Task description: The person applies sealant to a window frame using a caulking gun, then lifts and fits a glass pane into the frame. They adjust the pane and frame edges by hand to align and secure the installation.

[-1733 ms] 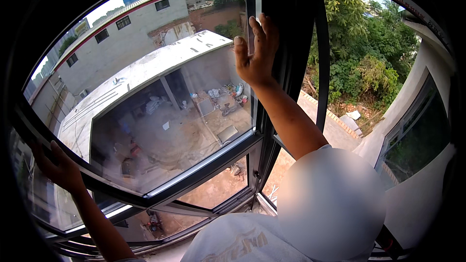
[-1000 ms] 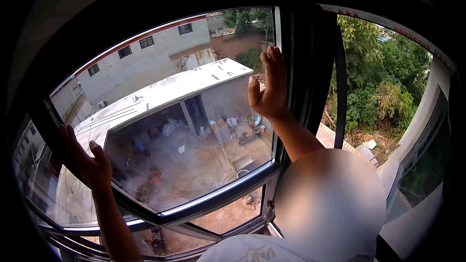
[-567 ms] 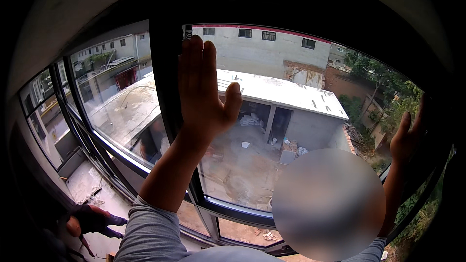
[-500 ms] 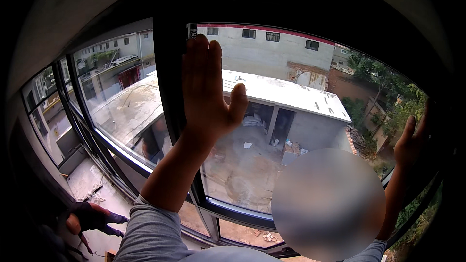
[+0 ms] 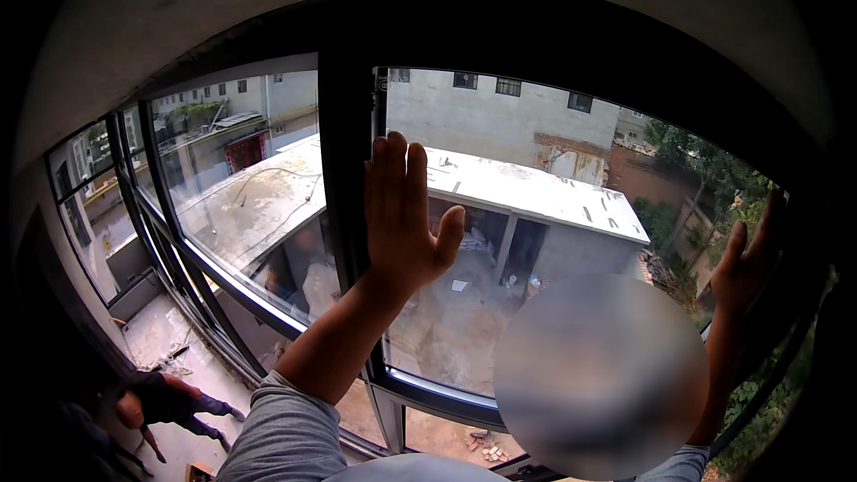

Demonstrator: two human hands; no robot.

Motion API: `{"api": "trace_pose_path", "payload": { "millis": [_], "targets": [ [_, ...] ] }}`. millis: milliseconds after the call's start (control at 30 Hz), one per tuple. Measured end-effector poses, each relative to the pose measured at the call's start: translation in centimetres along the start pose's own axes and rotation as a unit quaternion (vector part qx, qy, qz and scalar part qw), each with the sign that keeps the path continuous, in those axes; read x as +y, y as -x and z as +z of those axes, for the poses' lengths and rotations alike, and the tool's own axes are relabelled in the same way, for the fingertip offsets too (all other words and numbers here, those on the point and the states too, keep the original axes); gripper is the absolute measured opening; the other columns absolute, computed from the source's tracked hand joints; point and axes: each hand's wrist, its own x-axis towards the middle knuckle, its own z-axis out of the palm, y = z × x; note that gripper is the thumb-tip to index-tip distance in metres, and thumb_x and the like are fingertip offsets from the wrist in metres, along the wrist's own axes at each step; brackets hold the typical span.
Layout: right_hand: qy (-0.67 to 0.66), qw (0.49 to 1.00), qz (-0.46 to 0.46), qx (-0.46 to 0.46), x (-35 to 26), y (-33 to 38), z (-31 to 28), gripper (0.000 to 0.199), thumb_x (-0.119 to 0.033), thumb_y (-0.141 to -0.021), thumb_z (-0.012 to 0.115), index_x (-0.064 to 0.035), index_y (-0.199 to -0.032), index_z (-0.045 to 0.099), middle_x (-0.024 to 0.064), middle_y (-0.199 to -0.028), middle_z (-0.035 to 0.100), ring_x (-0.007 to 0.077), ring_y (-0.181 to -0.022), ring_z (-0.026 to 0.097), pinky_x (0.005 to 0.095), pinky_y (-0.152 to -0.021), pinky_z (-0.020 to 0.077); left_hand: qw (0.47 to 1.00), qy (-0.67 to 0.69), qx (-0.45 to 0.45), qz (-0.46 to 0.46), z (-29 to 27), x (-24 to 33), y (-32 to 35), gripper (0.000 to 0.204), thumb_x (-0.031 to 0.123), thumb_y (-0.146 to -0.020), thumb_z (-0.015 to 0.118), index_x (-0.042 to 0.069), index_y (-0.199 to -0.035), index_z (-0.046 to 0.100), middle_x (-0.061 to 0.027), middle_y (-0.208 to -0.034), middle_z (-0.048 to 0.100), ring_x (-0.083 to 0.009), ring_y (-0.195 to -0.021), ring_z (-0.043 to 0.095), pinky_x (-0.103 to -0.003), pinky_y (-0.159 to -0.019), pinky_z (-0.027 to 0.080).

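Window of clear glass in a dark metal frame [image 5: 437, 344] stands upright in front, with the left hand [image 5: 400, 232] open at its left side, fingers straight up, thumb spread, grasping nothing. The right hand [image 5: 744, 268] is open at its right side, thumb apart; shadow hides whether it touches. At near left, a dark-clothed co-worker [image 5: 165, 400] bends over a pale floor [image 5: 192, 451].

Pale floor [image 5: 205, 369] (lower left) with whitish scraps [image 5: 172, 363]

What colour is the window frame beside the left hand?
The window frame looks very dark, near black; it shows best in the head view.
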Motion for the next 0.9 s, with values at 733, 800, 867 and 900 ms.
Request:
{"api": "trace_pose_path", "payload": {
  "millis": [733, 800, 867, 900],
  "targets": [
    [-0.085, 0.977, 0.187, -0.057, -11.9, 13.9, -1.4, 0.082, -0.053, -0.115, 0.039, -0.0004, -0.176, 0.026, 0.0283, -0.183, 0.020, 0.0416, -0.173, 0.013, 0.0617, -0.136, 0.0037, 0.991, -0.091, 0.072, 0.064, 2.2, 5.3, -2.0, 0.081, 0.065, -0.113, 0.042, 0.013, -0.175, 0.034, -0.0210, -0.181, 0.032, -0.0425, -0.166, 0.034, -0.068, -0.129, 0.035],
    [-0.086, 0.979, 0.181, -0.047, -11.7, 14.0, -1.2, 0.082, -0.053, -0.115, 0.039, -0.0005, -0.176, 0.026, 0.0281, -0.184, 0.019, 0.0418, -0.173, 0.013, 0.0620, -0.136, 0.0040, 0.987, -0.110, 0.076, 0.086, 2.3, 5.1, -2.0, 0.077, 0.061, -0.116, 0.039, 0.010, -0.173, 0.038, -0.0216, -0.178, 0.037, -0.0413, -0.163, 0.039, -0.062, -0.130, 0.037],
    [-0.103, 0.977, 0.179, -0.052, -11.7, 14.1, -1.4, 0.082, -0.051, -0.114, 0.044, -0.0001, -0.176, 0.026, 0.0284, -0.184, 0.019, 0.0429, -0.173, 0.012, 0.0630, -0.136, 0.0047, 0.988, -0.103, 0.080, 0.083, 2.3, 4.8, -2.0, 0.079, 0.065, -0.114, 0.042, 0.011, -0.172, 0.042, -0.0222, -0.176, 0.040, -0.0423, -0.161, 0.042, -0.063, -0.128, 0.040],
    [-0.108, 0.976, 0.182, -0.058, -11.7, 14.1, -1.5, 0.083, -0.050, -0.113, 0.046, 0.0000, -0.176, 0.026, 0.0285, -0.184, 0.018, 0.0433, -0.173, 0.012, 0.0635, -0.135, 0.0045, 0.989, -0.094, 0.080, 0.087, 2.4, 4.6, -2.0, 0.078, 0.066, -0.113, 0.043, 0.014, -0.172, 0.043, -0.0221, -0.176, 0.040, -0.0436, -0.161, 0.043, -0.064, -0.126, 0.041]
  ]
}}
